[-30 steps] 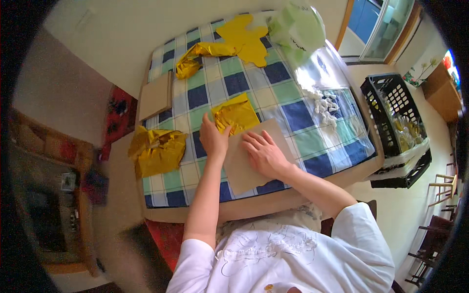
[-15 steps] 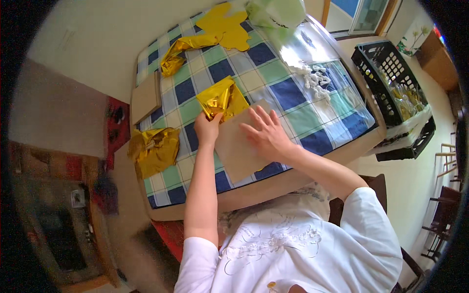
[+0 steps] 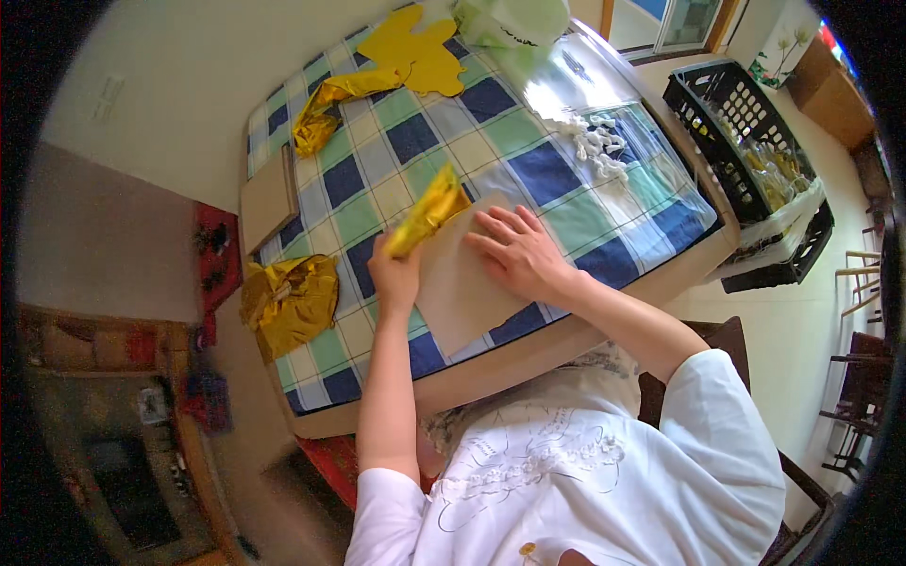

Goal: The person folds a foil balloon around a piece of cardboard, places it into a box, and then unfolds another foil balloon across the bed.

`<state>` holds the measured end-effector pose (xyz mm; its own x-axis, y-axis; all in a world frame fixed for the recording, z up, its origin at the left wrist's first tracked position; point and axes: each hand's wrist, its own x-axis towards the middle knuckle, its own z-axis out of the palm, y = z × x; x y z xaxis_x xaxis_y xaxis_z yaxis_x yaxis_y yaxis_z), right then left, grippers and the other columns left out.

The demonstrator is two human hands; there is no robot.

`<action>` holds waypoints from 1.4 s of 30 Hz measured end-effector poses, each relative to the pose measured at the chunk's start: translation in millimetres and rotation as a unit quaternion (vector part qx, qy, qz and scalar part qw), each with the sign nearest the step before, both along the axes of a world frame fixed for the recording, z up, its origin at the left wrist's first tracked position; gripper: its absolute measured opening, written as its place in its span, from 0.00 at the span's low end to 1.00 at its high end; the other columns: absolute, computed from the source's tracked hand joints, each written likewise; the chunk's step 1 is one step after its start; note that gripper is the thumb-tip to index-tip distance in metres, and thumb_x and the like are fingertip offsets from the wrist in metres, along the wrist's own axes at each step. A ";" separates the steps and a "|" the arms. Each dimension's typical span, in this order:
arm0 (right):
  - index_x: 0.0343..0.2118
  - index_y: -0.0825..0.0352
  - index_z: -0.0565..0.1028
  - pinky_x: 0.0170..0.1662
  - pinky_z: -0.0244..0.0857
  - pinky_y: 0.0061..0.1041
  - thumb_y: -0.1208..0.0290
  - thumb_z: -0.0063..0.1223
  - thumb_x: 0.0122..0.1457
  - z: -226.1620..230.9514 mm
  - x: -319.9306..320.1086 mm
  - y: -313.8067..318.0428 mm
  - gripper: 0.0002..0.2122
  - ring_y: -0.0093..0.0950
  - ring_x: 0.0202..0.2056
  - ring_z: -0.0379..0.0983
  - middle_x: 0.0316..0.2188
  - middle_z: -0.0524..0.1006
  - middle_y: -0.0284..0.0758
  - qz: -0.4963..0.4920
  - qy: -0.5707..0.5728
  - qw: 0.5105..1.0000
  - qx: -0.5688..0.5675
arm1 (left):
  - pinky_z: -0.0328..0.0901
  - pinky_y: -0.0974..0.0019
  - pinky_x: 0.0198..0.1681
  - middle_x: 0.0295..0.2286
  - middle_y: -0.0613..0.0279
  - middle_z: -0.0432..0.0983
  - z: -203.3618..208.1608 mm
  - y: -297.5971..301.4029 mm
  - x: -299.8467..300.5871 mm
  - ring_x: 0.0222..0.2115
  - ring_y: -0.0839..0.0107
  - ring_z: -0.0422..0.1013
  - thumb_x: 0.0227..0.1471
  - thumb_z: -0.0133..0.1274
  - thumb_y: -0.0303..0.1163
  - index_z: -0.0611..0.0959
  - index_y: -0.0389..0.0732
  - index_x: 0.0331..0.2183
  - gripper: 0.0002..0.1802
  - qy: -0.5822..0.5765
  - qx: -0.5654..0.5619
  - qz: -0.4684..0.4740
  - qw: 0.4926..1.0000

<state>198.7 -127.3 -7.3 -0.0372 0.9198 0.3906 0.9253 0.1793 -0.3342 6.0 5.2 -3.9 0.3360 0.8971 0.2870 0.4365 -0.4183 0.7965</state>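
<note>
My left hand [image 3: 394,278] is closed on the near edge of a shiny gold foil sheet [image 3: 432,212], which is folded over and partly lifted. This foil adjoins the left edge of a flat beige board or paper sheet [image 3: 461,294]. On that sheet my right hand [image 3: 528,255] lies flat, palm down, with its fingers stretched out and slightly apart. Beneath everything spreads a blue, green and cream checked cloth [image 3: 590,212] covering the table.
Crumpled gold foil [image 3: 319,111] and a yellow cut-out shape [image 3: 415,52] lie at the back. A brown board [image 3: 268,200] and a gold foil bundle [image 3: 291,304] sit on the left. White cord [image 3: 599,149] and a pale green bag [image 3: 514,24] are farther right; a black crate [image 3: 741,141] stands beyond the table.
The gold foil in my left hand, spread wider before, is now lifted and folded over. My right hand stays on the beige sheet, its fingers closer together. The whole view has shifted slightly.
</note>
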 end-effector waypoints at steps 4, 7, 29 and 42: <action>0.55 0.63 0.65 0.64 0.46 0.43 0.68 0.48 0.55 -11.3 5.6 5.8 0.22 0.37 0.61 0.55 0.57 0.64 0.39 -0.001 0.032 0.999 -0.011 | 0.64 0.61 0.43 0.32 0.58 0.77 11.0 -16.6 -5.5 0.37 0.58 0.69 0.38 0.59 0.26 0.78 0.41 0.30 0.12 0.073 0.243 -0.133 0.958; 0.55 0.68 0.63 0.64 0.46 0.40 0.69 0.49 0.53 -6.0 5.9 5.3 0.25 0.38 0.62 0.53 0.59 0.62 0.40 0.017 0.044 0.998 -0.031 | 0.63 0.59 0.45 0.35 0.58 0.76 7.1 -21.5 -15.4 0.39 0.56 0.69 0.40 0.53 0.23 0.79 0.39 0.33 0.12 0.141 0.212 -0.140 0.957; 0.51 0.68 0.67 0.65 0.43 0.42 0.71 0.49 0.53 -2.1 14.1 -10.0 0.21 0.40 0.64 0.49 0.61 0.58 0.43 0.011 0.002 0.999 -0.045 | 0.56 0.53 0.56 0.51 0.49 0.69 9.5 -28.0 16.7 0.52 0.52 0.64 0.53 0.52 0.35 0.76 0.40 0.48 0.20 0.136 0.157 -0.216 0.954; 0.49 0.68 0.68 0.62 0.51 0.39 0.79 0.48 0.52 -7.6 17.6 -3.8 0.18 0.41 0.61 0.54 0.57 0.63 0.45 0.025 0.110 0.994 -0.013 | 0.46 0.47 0.61 0.56 0.56 0.61 -1.2 -53.0 11.8 0.58 0.57 0.55 0.54 0.50 0.44 0.73 0.48 0.53 0.25 0.260 0.227 -0.235 0.909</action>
